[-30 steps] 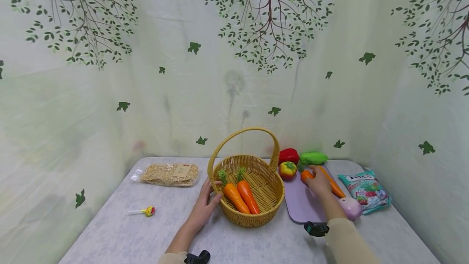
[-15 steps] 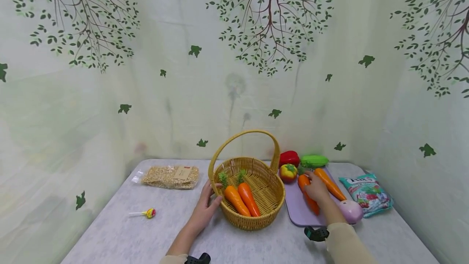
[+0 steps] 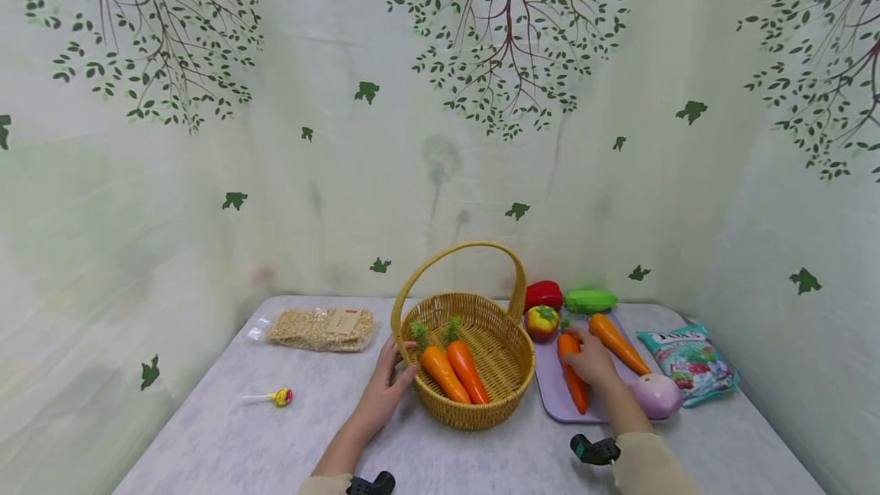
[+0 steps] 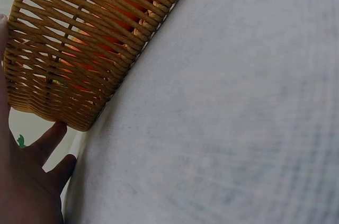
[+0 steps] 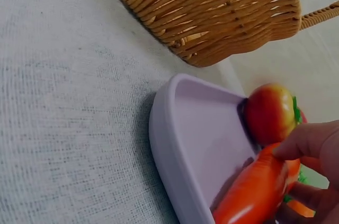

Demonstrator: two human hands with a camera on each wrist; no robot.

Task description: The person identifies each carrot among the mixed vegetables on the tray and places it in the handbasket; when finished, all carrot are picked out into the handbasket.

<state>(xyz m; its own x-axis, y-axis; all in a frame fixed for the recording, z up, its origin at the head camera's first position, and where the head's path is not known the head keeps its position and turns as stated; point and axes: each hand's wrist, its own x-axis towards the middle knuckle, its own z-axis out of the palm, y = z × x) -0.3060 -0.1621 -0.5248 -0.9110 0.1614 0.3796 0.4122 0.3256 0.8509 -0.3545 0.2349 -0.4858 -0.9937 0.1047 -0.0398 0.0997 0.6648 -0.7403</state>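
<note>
My left hand [image 3: 383, 392] lay against the basket [image 3: 481, 411] on its left wall, fingers straight and a little spread, thumb up by the rim; I judge it sat there to keep the basket from sliding on the tabletop [image 3: 227, 441]. The left wrist view showed the same: the weave [image 4: 79, 60] close by my fingers [image 4: 50, 139], with orange showing through the gaps. Two carrots [image 3: 454, 369] lay side by side in the basket, greens toward the far rim, tips toward me. My right hand [image 3: 590, 361] was curled round a third carrot [image 3: 572, 380] near its thick end, thumb and fingers [image 5: 307, 142] pinched on it, as the right wrist view showed. That carrot lay on the board [image 3: 550, 396], along its left edge, tip pointing at the near edge of the tabletop; whether it rested on the board or was just lifted off it I could not tell. Gripping it near the top kept the long tip free, I think. Another carrot [image 3: 619, 342] lay on the board just right of my hand, and a tomato [image 3: 541, 321] sat at the board's far left corner, close to the held carrot's greens. A pepper [image 3: 543, 293] and a cucumber [image 3: 590, 300] lay behind the board, a pink bulb [image 3: 656, 396] at its near right corner.
</note>
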